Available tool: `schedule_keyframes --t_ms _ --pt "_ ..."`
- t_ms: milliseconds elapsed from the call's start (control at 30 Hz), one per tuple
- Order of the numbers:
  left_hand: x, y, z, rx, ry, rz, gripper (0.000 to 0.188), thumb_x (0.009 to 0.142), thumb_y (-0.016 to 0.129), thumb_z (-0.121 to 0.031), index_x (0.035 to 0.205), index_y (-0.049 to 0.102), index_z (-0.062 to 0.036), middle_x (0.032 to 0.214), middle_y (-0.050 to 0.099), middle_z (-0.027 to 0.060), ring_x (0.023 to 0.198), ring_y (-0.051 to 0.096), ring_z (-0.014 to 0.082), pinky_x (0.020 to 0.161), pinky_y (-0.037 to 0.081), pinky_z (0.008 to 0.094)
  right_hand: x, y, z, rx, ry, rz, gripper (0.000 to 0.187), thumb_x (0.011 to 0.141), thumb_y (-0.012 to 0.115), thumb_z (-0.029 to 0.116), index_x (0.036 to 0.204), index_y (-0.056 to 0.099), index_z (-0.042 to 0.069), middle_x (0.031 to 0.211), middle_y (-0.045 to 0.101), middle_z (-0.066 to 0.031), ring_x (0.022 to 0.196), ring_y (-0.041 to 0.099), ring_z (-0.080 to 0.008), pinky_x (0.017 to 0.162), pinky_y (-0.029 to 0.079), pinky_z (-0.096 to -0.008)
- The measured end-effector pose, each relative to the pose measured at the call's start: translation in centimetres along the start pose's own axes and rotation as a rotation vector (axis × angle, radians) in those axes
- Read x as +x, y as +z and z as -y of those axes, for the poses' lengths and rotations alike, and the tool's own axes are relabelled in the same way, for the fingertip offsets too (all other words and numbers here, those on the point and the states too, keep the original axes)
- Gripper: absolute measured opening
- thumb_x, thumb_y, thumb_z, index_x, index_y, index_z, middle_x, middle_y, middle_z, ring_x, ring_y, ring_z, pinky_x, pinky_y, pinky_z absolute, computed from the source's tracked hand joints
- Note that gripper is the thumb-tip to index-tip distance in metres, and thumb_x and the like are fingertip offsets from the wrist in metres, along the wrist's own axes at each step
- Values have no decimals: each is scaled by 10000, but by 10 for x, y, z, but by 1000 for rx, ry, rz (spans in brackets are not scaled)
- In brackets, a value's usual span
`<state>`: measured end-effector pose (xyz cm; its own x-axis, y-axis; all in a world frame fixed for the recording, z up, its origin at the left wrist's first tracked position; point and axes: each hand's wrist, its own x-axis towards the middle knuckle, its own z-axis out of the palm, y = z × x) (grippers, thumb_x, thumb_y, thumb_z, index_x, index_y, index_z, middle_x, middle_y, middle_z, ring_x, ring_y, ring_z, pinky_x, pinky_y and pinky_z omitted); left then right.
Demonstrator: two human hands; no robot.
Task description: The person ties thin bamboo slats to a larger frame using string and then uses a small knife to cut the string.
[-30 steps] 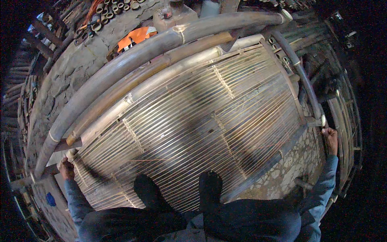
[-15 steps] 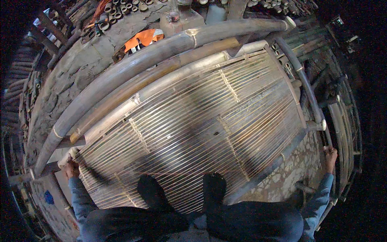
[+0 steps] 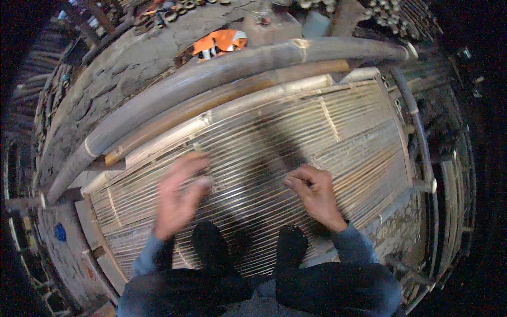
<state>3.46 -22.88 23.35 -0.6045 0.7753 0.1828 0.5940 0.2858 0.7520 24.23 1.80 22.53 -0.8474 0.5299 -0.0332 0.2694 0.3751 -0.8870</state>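
My left hand (image 3: 182, 193) hovers over the left-middle part of a bamboo slat panel (image 3: 359, 145). It is blurred; its thumb and fingers look apart, and nothing shows between them. Right of the middle, my right hand (image 3: 316, 198) is above the same panel with its fingers curled and thumb and forefinger together. Whatever they may hold is hidden or too small to make out. The panel has many thin parallel strips with cross bindings. Thick bamboo poles (image 3: 222, 71) run along its far side. My dark-covered feet (image 3: 292, 245) are at the panel's near part.
An orange and white cloth (image 3: 222, 41) lies on the rough ground beyond the poles. Cut bamboo pieces (image 3: 187, 6) are heaped farther back. A bamboo rail (image 3: 414, 119) stands along the right, with long bamboo lengths (image 3: 451, 195) outside it. A blue object (image 3: 60, 232) lies at left.
Both my hands have left the frame ends at far left and far right and come inward over the panel. The view has shifted, so the panel appears slightly lower and farther right.
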Motion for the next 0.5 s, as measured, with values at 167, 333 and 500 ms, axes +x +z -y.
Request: schedule_keyframes --t_ms 167,333,500 --pt "47 34 -48 -433 3 282 289 904 667 -79 1180 641 4 1148 682 188 1098 658 319 929 510 384 35 42 35 189 18 -1 142 884 708 137 867 725 -3 733 695 -104 677 643 -148 610 480 -306" --pt "46 34 -43 -357 -15 312 156 879 676 -18 1031 663 9 932 695 186 846 710 320 696 547 372 32 59 29 238 87 71 173 903 703 162 851 725 -2 726 703 -90 683 636 -121 606 477 -308" --pt "34 37 -27 -237 -149 356 131 840 625 71 937 668 -7 834 691 161 717 676 294 650 533 355 28 64 22 199 154 142 163 923 701 132 905 735 -26 839 739 -78 773 651 -93 697 501 -262"
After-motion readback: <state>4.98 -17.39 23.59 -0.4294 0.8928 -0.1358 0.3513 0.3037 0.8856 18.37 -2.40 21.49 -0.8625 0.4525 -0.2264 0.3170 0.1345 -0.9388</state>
